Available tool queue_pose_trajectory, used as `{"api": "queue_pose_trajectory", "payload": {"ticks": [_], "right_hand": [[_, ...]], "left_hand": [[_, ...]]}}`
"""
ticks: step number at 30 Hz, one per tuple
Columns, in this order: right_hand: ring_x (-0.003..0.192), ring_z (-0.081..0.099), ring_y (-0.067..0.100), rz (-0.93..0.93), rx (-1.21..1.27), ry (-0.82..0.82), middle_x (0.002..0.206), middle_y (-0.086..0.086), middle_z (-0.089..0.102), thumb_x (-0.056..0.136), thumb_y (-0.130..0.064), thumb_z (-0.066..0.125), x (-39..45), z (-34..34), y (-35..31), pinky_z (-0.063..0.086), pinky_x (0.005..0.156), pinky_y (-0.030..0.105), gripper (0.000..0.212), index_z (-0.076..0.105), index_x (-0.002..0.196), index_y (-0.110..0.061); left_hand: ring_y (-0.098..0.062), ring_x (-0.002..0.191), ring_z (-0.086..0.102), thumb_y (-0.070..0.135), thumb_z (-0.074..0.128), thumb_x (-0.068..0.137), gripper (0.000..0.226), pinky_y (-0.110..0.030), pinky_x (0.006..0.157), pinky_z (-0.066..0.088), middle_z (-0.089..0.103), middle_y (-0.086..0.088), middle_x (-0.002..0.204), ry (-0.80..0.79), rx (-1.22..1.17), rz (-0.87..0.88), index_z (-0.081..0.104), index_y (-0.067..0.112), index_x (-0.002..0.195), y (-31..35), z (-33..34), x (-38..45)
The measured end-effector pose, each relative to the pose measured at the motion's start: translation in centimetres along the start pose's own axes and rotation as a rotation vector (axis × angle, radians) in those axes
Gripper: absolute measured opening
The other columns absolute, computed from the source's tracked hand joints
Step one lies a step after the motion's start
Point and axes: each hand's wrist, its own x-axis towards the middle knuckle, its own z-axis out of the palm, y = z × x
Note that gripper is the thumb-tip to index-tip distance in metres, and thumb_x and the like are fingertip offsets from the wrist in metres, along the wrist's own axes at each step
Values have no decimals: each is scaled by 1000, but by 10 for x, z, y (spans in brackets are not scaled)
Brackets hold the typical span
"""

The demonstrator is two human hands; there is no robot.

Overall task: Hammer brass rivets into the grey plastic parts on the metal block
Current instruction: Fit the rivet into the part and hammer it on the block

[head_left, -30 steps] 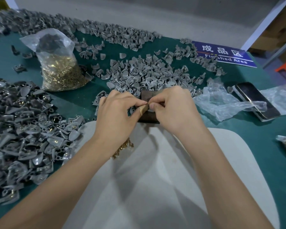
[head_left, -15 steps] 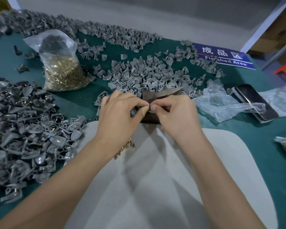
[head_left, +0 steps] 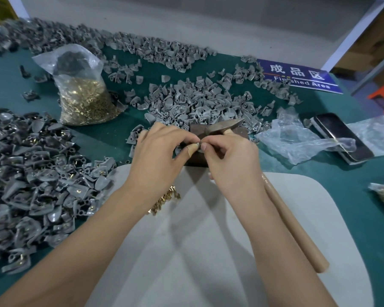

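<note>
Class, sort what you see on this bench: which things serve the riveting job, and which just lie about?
Job: dark metal block; wooden-handled hammer; clear bag of brass rivets; loose brass rivets; middle heap of grey plastic parts; left hand and right hand, pinching together over the block.

Lying about: black phone; crumpled clear plastic wrap; blue "Finished Area" sign.

Free room and obstacles, as we found them. Near edge: pale mat (head_left: 208, 251), mostly bare, open between our forearms; a small scatter of loose rivets (head_left: 164, 199) lay on it by the left wrist, and the hammer (head_left: 297, 229) handle ran along its right side. Left edge: a dense heap of riveted parts (head_left: 31, 173). Far side: grey plastic parts (head_left: 191, 105) crowded behind the metal block (head_left: 242, 132). Far-left: a bag of rivets (head_left: 84, 100), bare green surface (head_left: 111, 138) beside it. Right: crumpled plastic film (head_left: 293, 140) and a phone (head_left: 341, 136).
</note>
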Motion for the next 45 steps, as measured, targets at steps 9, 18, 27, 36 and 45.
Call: {"api": "queue_pose_trajectory", "payload": {"ticks": [9, 18, 27, 36, 45], "right_hand": [[65, 57, 6, 46, 30, 59, 75, -9, 63, 85, -15, 75, 2, 3, 0, 44, 66, 15, 9, 76, 81, -23], [67, 56, 12, 5, -16, 13, 73, -3, 65, 83, -14, 69, 6, 0, -6, 41, 65, 25, 15, 78, 74, -22], [64, 51, -1, -31, -4, 121, 70, -15, 55, 84, -8, 72, -5, 7, -4, 34, 64, 9, 16, 77, 76, -21], [69, 55, 10, -91, 50, 211, 71, -9, 59, 81, -4, 71, -10, 15, 0, 43, 65, 24, 15, 75, 74, -16], [71, 58, 11, -47, 84, 199, 71, -10, 62, 85, -10, 73, -11, 14, -1, 52, 67, 38, 14, 79, 81, -21]], "left_hand": [[-8, 98, 49, 38, 67, 94, 7, -29, 85, 29, 62, 23, 93, 10, 32, 3, 71, 37, 99, -1, 1, 0], [-9, 99, 48, 36, 70, 93, 7, -31, 86, 32, 64, 21, 93, 1, 32, -17, 73, 37, 99, 1, 0, 0], [-9, 96, 46, 44, 68, 92, 7, -35, 86, 33, 64, 23, 92, 6, 64, -30, 71, 40, 96, 3, -2, 0], [-9, 96, 47, 43, 67, 92, 7, -33, 83, 33, 63, 23, 93, 11, 76, -32, 71, 40, 97, 4, 1, 0], [-7, 98, 44, 40, 68, 94, 5, -30, 83, 29, 61, 24, 93, 12, 60, -33, 70, 38, 98, 2, 2, -1]]}}
